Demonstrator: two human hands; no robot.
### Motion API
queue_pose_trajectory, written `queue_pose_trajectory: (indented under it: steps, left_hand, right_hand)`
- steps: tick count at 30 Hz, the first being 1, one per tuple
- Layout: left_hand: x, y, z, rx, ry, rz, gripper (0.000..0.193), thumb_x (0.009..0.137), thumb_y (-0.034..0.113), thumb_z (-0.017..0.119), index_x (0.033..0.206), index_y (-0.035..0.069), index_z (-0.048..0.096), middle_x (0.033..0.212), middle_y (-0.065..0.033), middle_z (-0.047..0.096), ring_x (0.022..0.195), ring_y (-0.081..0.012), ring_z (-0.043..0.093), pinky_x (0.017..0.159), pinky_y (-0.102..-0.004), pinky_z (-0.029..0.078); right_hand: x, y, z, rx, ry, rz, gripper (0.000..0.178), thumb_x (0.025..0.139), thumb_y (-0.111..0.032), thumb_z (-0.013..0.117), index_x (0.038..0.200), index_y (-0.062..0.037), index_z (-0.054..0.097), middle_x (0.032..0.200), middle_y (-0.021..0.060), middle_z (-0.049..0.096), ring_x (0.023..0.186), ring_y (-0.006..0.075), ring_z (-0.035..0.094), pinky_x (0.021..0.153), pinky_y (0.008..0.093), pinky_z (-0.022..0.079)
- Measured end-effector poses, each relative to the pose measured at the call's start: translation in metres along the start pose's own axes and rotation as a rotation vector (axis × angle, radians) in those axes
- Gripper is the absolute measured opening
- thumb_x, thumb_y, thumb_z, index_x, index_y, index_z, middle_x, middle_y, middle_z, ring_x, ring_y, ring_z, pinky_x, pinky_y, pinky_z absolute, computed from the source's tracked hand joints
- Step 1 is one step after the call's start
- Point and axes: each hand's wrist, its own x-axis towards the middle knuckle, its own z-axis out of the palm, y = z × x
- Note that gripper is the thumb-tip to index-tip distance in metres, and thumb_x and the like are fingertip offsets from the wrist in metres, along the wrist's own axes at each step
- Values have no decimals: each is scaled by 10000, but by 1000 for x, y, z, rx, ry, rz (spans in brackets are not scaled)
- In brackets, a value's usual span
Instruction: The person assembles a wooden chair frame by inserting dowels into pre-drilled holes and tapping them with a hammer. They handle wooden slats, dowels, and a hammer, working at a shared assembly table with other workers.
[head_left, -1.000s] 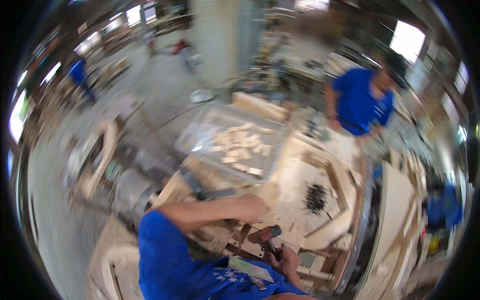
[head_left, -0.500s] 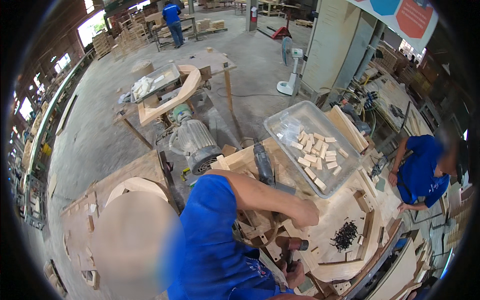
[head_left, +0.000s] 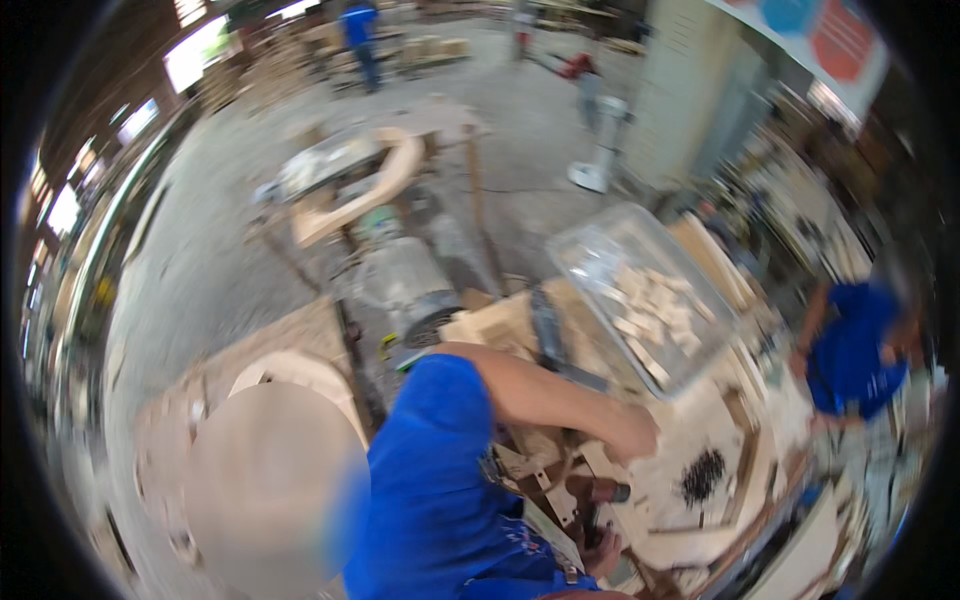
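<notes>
Left hand pressed flat, fingers spread, on pale wooden frame pieces beside clear plastic tub of wood blocks (nice). Right hand clenched around dark tool; worth steadying first.

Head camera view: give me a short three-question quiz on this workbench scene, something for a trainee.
1. True or false: the clear plastic bin holds small wooden blocks.
2. What lies on the bench just right of the left hand? A) a pile of dark screws B) a coiled rope C) a paint can
3. Fill in: the co-worker at the right edge wears a ___ shirt.

Key: 1 true; 2 A; 3 blue.
</notes>
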Motion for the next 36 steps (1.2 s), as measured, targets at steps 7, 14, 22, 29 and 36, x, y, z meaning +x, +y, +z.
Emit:
queue_pose_trajectory:
  steps: [7,14,22,29,36]
  left_hand:
    - [-25,-11,15,-186,50,-51,362,950,301,747,1170,17,703,1006,-230,748,992,-451,720,847,-549,570]
    - [-28,-1,9,-132,-98,-90,409,1006,355,665,1262,37,690,1093,-238,737,1099,-431,693,949,-545,535]
    - [-28,-4,10,-156,0,-41,444,1000,358,676,1338,71,685,1100,-203,749,1062,-426,704,915,-523,558]
    - [-37,3,13,-159,-17,-76,459,925,322,778,1278,38,702,1006,-216,763,977,-415,726,875,-515,564]
    - [-34,-18,49,-369,-150,-39,463,1022,305,727,1375,16,652,894,-187,750,730,-302,746,653,-417,572]
  right_hand:
    - [8,-23,-17,149,-102,161,350,735,-276,871,1002,-105,722,919,120,652,862,364,663,732,467,548]
    - [6,-9,-26,86,-241,-28,309,802,-247,820,1062,-117,717,997,103,646,937,336,647,801,451,552]
    - [7,-9,-31,56,-146,-146,403,816,-319,825,1163,-149,709,983,74,626,932,307,638,802,449,515]
    - [10,1,-9,73,-124,-173,408,897,-430,748,1155,-131,645,1053,125,587,993,316,615,815,477,489]
    - [6,-3,-5,94,-61,-134,401,890,-503,757,980,-128,647,979,96,572,958,312,599,770,477,468]
